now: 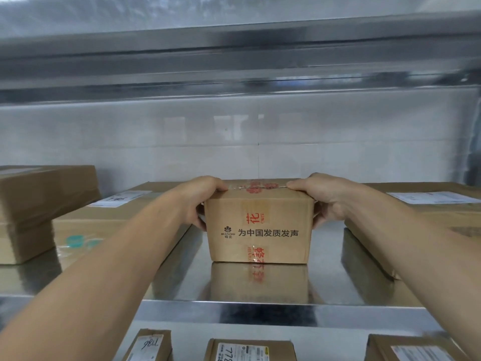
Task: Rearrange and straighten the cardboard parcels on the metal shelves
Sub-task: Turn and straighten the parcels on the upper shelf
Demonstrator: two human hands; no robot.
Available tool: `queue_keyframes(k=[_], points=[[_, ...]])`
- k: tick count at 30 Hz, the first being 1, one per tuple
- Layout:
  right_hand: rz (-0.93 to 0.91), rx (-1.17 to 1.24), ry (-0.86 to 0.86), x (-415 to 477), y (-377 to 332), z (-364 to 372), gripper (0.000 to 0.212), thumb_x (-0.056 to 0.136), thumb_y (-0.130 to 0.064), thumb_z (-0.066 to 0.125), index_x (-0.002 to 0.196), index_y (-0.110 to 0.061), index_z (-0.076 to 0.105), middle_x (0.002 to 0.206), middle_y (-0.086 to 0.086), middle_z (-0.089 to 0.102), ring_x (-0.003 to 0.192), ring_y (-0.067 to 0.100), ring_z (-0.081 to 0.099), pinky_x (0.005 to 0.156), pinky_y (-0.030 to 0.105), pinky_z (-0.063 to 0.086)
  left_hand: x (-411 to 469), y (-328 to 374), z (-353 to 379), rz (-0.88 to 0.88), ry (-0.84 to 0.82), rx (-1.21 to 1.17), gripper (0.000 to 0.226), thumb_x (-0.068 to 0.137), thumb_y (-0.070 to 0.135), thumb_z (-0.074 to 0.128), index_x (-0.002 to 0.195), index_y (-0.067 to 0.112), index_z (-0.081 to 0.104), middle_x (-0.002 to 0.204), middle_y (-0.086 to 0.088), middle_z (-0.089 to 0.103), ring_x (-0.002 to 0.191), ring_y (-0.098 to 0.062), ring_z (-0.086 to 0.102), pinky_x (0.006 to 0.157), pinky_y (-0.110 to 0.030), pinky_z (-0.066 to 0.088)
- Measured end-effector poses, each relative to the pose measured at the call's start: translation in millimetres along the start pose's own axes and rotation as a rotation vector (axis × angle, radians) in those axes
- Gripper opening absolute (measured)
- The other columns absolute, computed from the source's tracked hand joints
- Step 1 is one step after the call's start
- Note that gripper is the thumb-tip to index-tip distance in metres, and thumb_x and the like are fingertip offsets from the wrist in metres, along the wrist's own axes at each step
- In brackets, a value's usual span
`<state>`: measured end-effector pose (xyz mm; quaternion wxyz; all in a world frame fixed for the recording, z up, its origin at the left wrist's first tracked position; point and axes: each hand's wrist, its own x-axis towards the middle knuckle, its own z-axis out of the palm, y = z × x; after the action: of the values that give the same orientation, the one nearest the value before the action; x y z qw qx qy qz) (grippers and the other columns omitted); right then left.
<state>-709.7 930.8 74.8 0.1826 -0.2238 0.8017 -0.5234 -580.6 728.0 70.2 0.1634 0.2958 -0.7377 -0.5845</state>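
A small cardboard parcel (260, 227) with black Chinese print and red printed tape stands upright in the middle of the shiny metal shelf (234, 306). My left hand (203, 199) grips its left side, thumb curled over the top edge. My right hand (322, 199) grips its right side the same way, fingers down the side wall. The parcel's front face is square to me and its bottom rests on the shelf.
A flat parcel (109, 222) lies left of it, with a taller box (39, 204) at the far left. A wide flat parcel (426, 217) lies at the right. On the lower shelf sit three labelled parcels (250, 350). A white tiled wall stands behind; an upper shelf runs overhead.
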Motion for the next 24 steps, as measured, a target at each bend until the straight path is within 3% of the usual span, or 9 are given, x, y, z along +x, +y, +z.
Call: queue_keyframes(k=[4,7,10,13,16,18,20,22,24], points=[[-0.05,0.052,0.015,-0.2,0.6,-0.9,0.028,0.102,-0.032,0.061,0.11,-0.006,0.065,0.106,0.019,0.068,0.091,0.036,0.069,0.082,0.062,0.059,-3.1,2.6,-2.0,0.049,0.027,-0.009,0.017,0.096,0.034,0.061,0.101,0.018,0.061,0.105,-0.009,0.062,0.1,-0.03,0.061,0.093,-0.057,0.052],[-0.06,0.147,0.015,2.1,5.3,-4.0,0.026,0.103,-0.032,0.058,0.109,-0.008,0.067,0.101,0.015,0.069,0.091,0.033,0.069,0.083,0.059,0.06,-4.3,4.1,-8.5,0.105,0.003,-0.067,0.021,0.094,0.042,0.062,0.103,0.022,0.065,0.106,-0.006,0.064,0.1,-0.028,0.062,0.087,-0.048,0.052],[-0.035,0.337,0.019,6.1,15.2,-5.7,0.022,0.105,-0.029,0.054,0.103,-0.014,0.069,0.093,0.01,0.071,0.086,0.028,0.068,0.075,0.052,0.059,-0.5,2.9,-19.5,0.175,-0.011,-0.17,0.021,0.097,0.044,0.055,0.098,0.028,0.069,0.102,0.003,0.071,0.101,-0.022,0.064,0.099,-0.052,0.046],[0.011,0.527,0.031,12.4,27.3,-2.6,0.023,0.107,-0.025,0.049,0.097,-0.015,0.068,0.075,0.006,0.074,0.077,0.024,0.068,0.07,0.047,0.055,3.2,-0.2,-26.3,0.259,-0.013,-0.228,0.025,0.101,0.036,0.052,0.108,0.027,0.074,0.119,0.01,0.072,0.118,-0.019,0.062,0.104,-0.057,0.043],[0.046,0.635,0.068,17.2,39.5,2.9,0.026,0.11,-0.022,0.044,0.102,-0.013,0.067,0.072,0.006,0.075,0.074,0.023,0.07,0.067,0.044,0.054,5.1,-3.4,-24.5,0.293,0.042,-0.201,0.02,0.099,0.024,0.058,0.116,0.022,0.069,0.132,-0.002,0.063,0.126,-0.027,0.056,0.098,-0.041,0.051],[0.052,0.688,0.078,19.7,45.9,9.1,0.028,0.111,-0.022,0.041,0.104,-0.013,0.067,0.074,0.006,0.076,0.072,0.022,0.071,0.067,0.044,0.054,4.7,-6.2,-23.6,0.246,0.087,-0.196,0.022,0.096,0.024,0.063,0.116,0.016,0.067,0.134,-0.012,0.061,0.118,-0.03,0.059,0.083,-0.034,0.053],[0.055,0.717,0.075,20.6,49.9,16.8,0.031,0.111,-0.023,0.038,0.107,-0.013,0.068,0.08,0.007,0.077,0.077,0.023,0.072,0.07,0.046,0.055,2.0,-8.6,-22.4,0.155,0.043,-0.189,0.032,0.095,0.032,0.064,0.119,0.011,0.067,0.132,-0.017,0.062,0.106,-0.03,0.063,0.088,-0.041,0.056],[0.04,0.659,0.07,21.2,52.7,24.6,0.036,0.112,-0.022,0.035,0.11,-0.01,0.069,0.084,0.009,0.078,0.085,0.027,0.071,0.075,0.05,0.057,-3.7,-7.7,-21.6,0.071,-0.048,-0.24,0.03,0.097,0.036,0.062,0.114,0.012,0.067,0.119,-0.014,0.064,0.102,-0.03,0.066,0.091,-0.048,0.057],[0.024,0.5,0.066,18.8,53.8,28.7,0.042,0.112,-0.017,0.03,0.108,-0.009,0.071,0.084,0.009,0.078,0.088,0.028,0.071,0.079,0.052,0.058,-9.3,-2.4,-20.1,0.056,-0.094,-0.293,0.021,0.098,0.036,0.062,0.102,0.015,0.065,0.099,-0.01,0.064,0.093,-0.028,0.066,0.082,-0.043,0.059]])
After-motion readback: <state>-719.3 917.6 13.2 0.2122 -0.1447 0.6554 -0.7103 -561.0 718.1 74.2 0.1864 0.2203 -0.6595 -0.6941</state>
